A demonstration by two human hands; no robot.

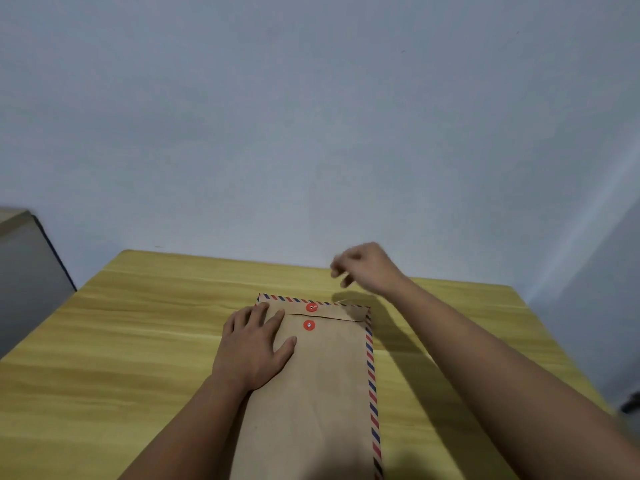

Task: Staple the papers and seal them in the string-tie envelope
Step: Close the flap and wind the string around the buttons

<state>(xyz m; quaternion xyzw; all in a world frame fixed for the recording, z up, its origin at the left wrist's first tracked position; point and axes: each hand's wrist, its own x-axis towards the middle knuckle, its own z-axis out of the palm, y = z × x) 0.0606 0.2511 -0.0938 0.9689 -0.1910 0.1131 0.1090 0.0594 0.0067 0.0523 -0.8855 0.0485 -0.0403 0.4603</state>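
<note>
— Where's everything?
— My left hand [254, 344] lies flat, fingers spread, pinning the envelope [311, 393] mid-desk [121, 341]. At two o'clock, my right hand [363, 266] hovers loosely curled; I can't tell if it pinches string.
— Risk?
— If tension slackens, the flap [325, 311] could spring up.

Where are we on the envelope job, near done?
Late stage. Done: no loose papers or stapler in view, and the envelope flap is folded down, both red buttons showing. In hand: left hand pins the envelope flat; right hand is raised beyond the flap, fingers pinched, string too thin to see. Left: confirming the string tie.
</note>
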